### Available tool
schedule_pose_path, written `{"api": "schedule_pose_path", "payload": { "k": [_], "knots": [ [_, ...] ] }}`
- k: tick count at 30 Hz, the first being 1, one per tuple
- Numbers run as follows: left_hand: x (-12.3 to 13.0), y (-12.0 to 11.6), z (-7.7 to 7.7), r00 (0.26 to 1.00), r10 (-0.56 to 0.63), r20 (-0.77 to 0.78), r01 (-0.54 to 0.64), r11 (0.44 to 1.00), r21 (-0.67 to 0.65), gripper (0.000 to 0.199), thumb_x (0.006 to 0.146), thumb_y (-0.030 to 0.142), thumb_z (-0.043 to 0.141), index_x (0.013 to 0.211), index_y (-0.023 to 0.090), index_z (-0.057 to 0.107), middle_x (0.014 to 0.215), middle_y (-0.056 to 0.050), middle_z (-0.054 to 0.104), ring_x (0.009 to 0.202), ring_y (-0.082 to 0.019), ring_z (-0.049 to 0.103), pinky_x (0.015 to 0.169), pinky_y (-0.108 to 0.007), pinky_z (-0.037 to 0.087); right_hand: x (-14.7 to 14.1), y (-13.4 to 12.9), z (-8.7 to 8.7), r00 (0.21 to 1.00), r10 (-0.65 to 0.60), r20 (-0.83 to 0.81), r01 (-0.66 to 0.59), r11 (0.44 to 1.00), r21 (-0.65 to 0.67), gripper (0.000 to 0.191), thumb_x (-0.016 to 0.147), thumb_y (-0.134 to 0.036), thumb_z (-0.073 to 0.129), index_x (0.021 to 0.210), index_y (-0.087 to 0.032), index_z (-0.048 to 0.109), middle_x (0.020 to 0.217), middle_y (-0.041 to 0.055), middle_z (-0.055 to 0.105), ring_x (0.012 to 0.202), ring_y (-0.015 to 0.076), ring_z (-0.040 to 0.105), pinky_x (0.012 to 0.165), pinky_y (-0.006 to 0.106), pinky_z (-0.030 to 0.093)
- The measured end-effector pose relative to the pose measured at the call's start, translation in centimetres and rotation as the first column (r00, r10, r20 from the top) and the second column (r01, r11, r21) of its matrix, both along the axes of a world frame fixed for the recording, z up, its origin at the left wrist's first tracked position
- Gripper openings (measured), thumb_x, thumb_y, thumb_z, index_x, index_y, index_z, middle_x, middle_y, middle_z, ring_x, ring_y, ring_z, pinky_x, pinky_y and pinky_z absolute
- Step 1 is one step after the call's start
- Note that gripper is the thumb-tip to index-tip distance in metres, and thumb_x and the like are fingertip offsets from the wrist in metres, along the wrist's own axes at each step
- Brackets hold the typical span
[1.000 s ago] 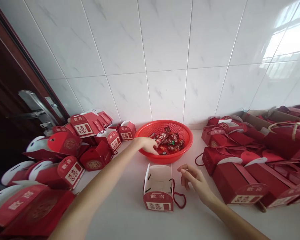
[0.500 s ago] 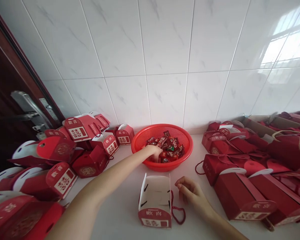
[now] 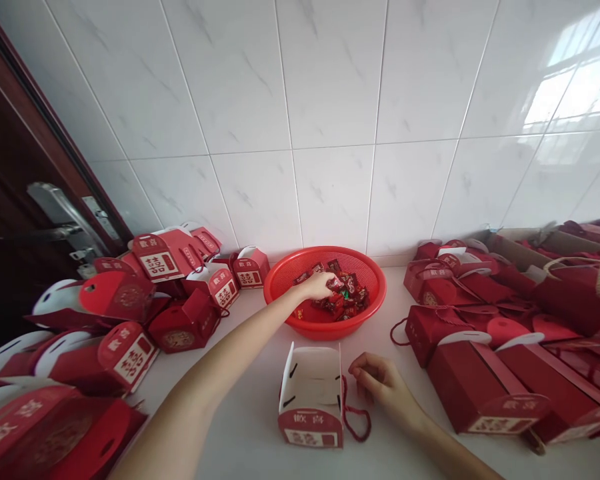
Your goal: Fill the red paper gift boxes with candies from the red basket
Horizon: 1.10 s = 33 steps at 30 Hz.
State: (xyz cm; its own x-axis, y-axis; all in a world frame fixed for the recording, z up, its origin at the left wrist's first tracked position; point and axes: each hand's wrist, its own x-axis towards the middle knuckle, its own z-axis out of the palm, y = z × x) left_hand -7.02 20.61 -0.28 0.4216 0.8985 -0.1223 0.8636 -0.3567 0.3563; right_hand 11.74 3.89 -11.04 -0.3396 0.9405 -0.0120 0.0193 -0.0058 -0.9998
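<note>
One red basket [image 3: 330, 329] contains wrapped candies [image 3: 351, 311], too heaped to count. Inside it, the left hand [image 3: 317, 286] has its fingertips at one packet [image 3: 335, 284]; whether they pinch it cannot be told. One open box [image 3: 310, 421], lettered 歡喜 and 囍, stands in front, near the right hand [image 3: 387, 387], fingers half-curled and parted. Numerous red boxes [image 3: 183, 321] flank both sides.

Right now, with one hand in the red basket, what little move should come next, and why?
I'd probably lift the small red packet at the left hand out of the basket and bring it over the open box. That box stands close by, its top open and no packets showing inside, while the right hand rests beside it.
</note>
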Motion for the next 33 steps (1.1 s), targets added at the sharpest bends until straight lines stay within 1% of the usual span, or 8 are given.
{"api": "schedule_pose_path", "payload": {
  "k": [8, 12, 15, 18, 22, 26, 30, 33],
  "knots": [
    [-1.0, 0.6, -1.0, 0.994, 0.085, 0.069, -0.085, 0.996, 0.005, 0.035, 0.098, 0.035, 0.062, 0.128, 0.018, 0.061, 0.130, -0.011, 0.063, 0.109, -0.024, 0.065, 0.092, -0.045, 0.058, 0.0, 0.0, 0.3, 1.000, 0.020, 0.015, -0.020, 1.000, 0.003, 0.031, 0.077, -0.050, 0.065, 0.076, -0.019, 0.060, 0.054, -0.0034, 0.052, 0.049, 0.0119, 0.046, 0.050, 0.025, 0.034],
    [-1.2, 0.9, -0.6, 0.994, 0.087, 0.073, -0.090, 0.995, 0.036, 0.033, 0.098, 0.035, 0.063, 0.127, 0.018, 0.062, 0.131, -0.011, 0.063, 0.112, -0.024, 0.064, 0.095, -0.046, 0.057, 0.1, 0.0, 0.3, 1.000, 0.024, 0.012, -0.024, 1.000, 0.013, 0.028, 0.078, -0.047, 0.065, 0.075, -0.019, 0.060, 0.055, -0.0036, 0.051, 0.050, 0.0115, 0.046, 0.050, 0.024, 0.034],
    [-1.1, 0.7, 0.2, 0.996, 0.035, 0.077, -0.039, 0.998, 0.053, 0.030, 0.099, 0.033, 0.062, 0.124, 0.018, 0.064, 0.129, -0.011, 0.065, 0.112, -0.024, 0.065, 0.096, -0.046, 0.056, 0.1, 0.1, 0.1, 0.999, 0.034, 0.007, -0.034, 0.999, 0.004, 0.028, 0.079, -0.046, 0.063, 0.076, -0.019, 0.060, 0.054, -0.0038, 0.052, 0.049, 0.0116, 0.046, 0.049, 0.024, 0.033],
    [-0.1, 0.5, 0.9, 0.997, -0.052, 0.054, 0.050, 0.998, 0.045, 0.027, 0.096, 0.017, 0.060, 0.122, 0.018, 0.069, 0.125, -0.009, 0.070, 0.114, -0.022, 0.066, 0.100, -0.039, 0.053, 0.1, 0.2, -0.1, 0.999, 0.039, 0.007, -0.039, 0.999, 0.002, 0.028, 0.079, -0.046, 0.063, 0.076, -0.019, 0.060, 0.054, -0.0040, 0.052, 0.048, 0.0114, 0.046, 0.049, 0.024, 0.033],
    [2.0, 0.4, 0.9, 0.979, -0.202, -0.025, 0.202, 0.979, -0.012, 0.048, 0.079, 0.008, 0.070, 0.123, 0.025, 0.072, 0.128, -0.003, 0.072, 0.121, -0.023, 0.064, 0.105, -0.029, 0.047, 0.1, 0.3, -0.1, 0.999, 0.041, 0.018, -0.041, 0.999, 0.003, 0.026, 0.079, -0.045, 0.062, 0.077, -0.019, 0.060, 0.054, -0.0038, 0.052, 0.047, 0.0112, 0.045, 0.049, 0.024, 0.033],
    [3.7, 0.3, 0.3, 0.952, -0.279, -0.127, 0.266, 0.957, -0.112, 0.060, 0.063, 0.013, 0.083, 0.121, 0.026, 0.074, 0.117, -0.004, 0.076, 0.112, -0.029, 0.069, 0.091, -0.030, 0.054, 0.1, 0.1, 0.0, 0.999, 0.043, 0.015, -0.044, 0.999, 0.006, 0.021, 0.079, -0.041, 0.062, 0.076, -0.019, 0.060, 0.055, -0.0039, 0.052, 0.049, 0.0120, 0.046, 0.049, 0.025, 0.034],
    [3.7, 0.4, -0.1, 0.946, -0.265, -0.186, 0.236, 0.958, -0.164, 0.028, 0.088, 0.028, 0.073, 0.114, 0.018, 0.071, 0.115, -0.007, 0.072, 0.104, -0.024, 0.069, 0.091, -0.039, 0.056, 0.1, 0.0, -0.1, 0.999, 0.043, 0.009, -0.043, 0.999, 0.021, 0.017, 0.079, -0.036, 0.061, 0.076, -0.019, 0.060, 0.055, -0.0039, 0.052, 0.051, 0.0118, 0.045, 0.050, 0.025, 0.033],
    [2.7, 0.7, -0.1, 0.959, -0.211, -0.187, 0.173, 0.965, -0.199, 0.029, 0.098, 0.036, 0.062, 0.120, 0.017, 0.065, 0.124, -0.009, 0.066, 0.106, -0.022, 0.066, 0.091, -0.044, 0.058, 0.2, 0.0, 0.0, 0.999, 0.054, 0.009, -0.054, 0.998, 0.012, 0.017, 0.078, -0.036, 0.061, 0.076, -0.019, 0.060, 0.055, -0.0041, 0.051, 0.050, 0.0116, 0.044, 0.050, 0.025, 0.032]
  ]
}}
